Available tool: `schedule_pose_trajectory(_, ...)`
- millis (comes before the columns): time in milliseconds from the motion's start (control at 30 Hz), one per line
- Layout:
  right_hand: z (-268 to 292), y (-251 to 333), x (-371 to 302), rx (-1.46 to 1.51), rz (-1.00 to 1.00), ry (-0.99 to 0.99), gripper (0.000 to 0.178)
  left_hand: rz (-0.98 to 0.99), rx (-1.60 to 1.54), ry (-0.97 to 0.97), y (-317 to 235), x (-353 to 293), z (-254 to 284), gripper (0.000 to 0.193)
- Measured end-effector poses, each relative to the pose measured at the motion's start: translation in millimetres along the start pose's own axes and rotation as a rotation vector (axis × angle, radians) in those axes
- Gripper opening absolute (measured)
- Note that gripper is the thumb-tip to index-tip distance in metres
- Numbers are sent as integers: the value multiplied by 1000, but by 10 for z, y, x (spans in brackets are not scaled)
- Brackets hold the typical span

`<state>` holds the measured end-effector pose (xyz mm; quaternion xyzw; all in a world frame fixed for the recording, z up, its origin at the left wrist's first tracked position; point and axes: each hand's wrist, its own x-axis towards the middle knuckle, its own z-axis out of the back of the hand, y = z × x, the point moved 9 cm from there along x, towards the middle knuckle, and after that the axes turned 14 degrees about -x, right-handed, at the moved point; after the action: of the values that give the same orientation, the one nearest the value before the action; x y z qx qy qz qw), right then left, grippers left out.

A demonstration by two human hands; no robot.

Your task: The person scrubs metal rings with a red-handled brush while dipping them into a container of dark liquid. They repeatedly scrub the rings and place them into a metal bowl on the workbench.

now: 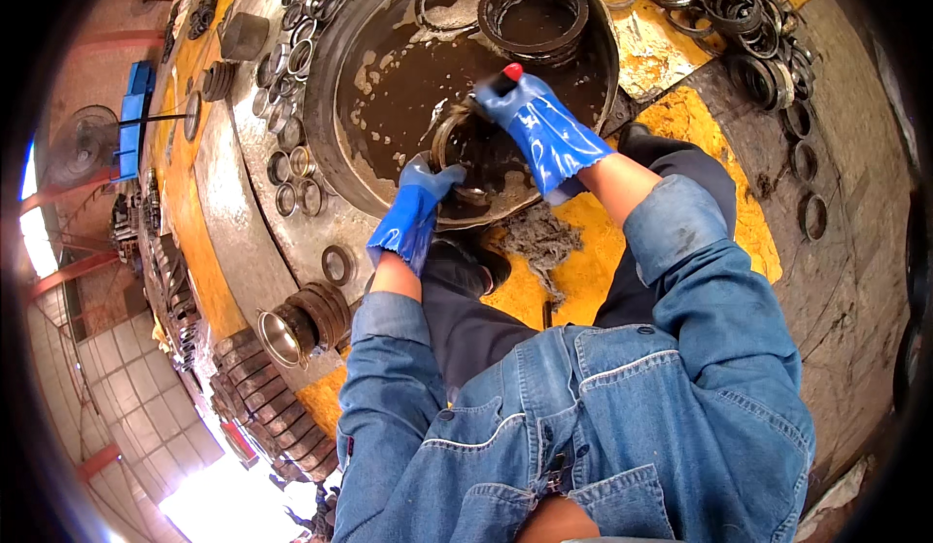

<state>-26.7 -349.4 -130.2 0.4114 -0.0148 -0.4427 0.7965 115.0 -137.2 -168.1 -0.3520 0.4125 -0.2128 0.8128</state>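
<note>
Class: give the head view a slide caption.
Over a tub of dark liquid, the left hand holds a ring; the right hand grips a red-ended tool.

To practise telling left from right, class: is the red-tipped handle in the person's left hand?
No, the right hand grips the red-tipped handle, while the left hand holds a metal ring.

1. A pale, gridded wall [136,368] stood at lower left.
2. Bright light [233,504] glared at bottom left.
3. Red beams [73,273] crossed the left edge.
4. Grey, stained floor [855,300] spread along the right.
</note>
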Motion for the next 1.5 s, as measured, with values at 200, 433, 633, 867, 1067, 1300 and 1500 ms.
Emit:
schedule_pose_trajectory(200,107,-244,26,-252,-171,55,42,156,-473,10,97,-61,-138,49)
schedule_pose_trajectory(433,-305,439,-483,150,475,-61,30,430,-829,-6,373,-47,-87,80)
schedule_pose_trajectory(633,-609,638,-912,-44,848,76,23,279,-852,34,234,-304,-17,75)
schedule_pose_trajectory(867,-726,389,-944,-478,822,376,26,0,-772,143,-131,-424,-33,67)
schedule_pose_trajectory(1067,-382,675,-911,-750,1021,145,28,68,-571,21,-147,-228,-4,60)
schedule_pose_trajectory(1300,-508,718,-479,-1224,773,186,23,51,-495,-10,347,312,-83,65)
schedule_pose_trajectory(1500,-591,224,-182,-883,335,377,39,98,-349,11,188,225,-136,61)
